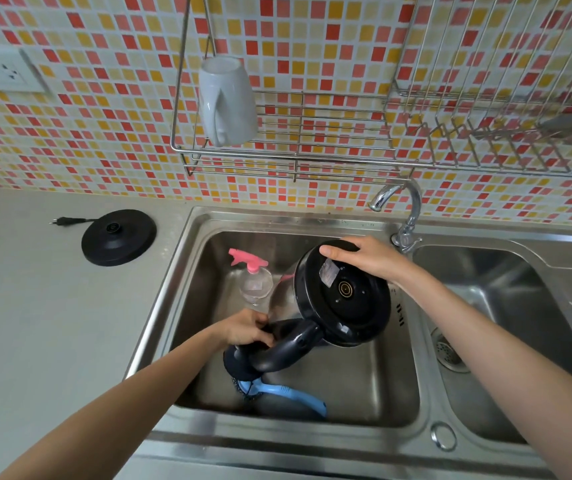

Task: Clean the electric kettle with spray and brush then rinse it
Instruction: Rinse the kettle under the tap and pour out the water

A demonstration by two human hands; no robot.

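Observation:
The electric kettle (343,299) is tipped over in the left sink basin (364,386), its black underside facing me and its glass body pointing away to the left. My left hand (248,329) grips the black handle. My right hand (367,256) rests on the upper rim of the kettle's base. A clear spray bottle with a pink trigger (253,275) stands in the basin just behind the kettle. A blue-handled brush (288,394) lies on the basin floor below the kettle's open lid.
The kettle's black power base (118,235) and its plug sit on the counter to the left. The faucet (404,209) stands between the two basins. The right basin (485,306) has a drain strainer. A white mug (227,100) hangs on a wire rack above.

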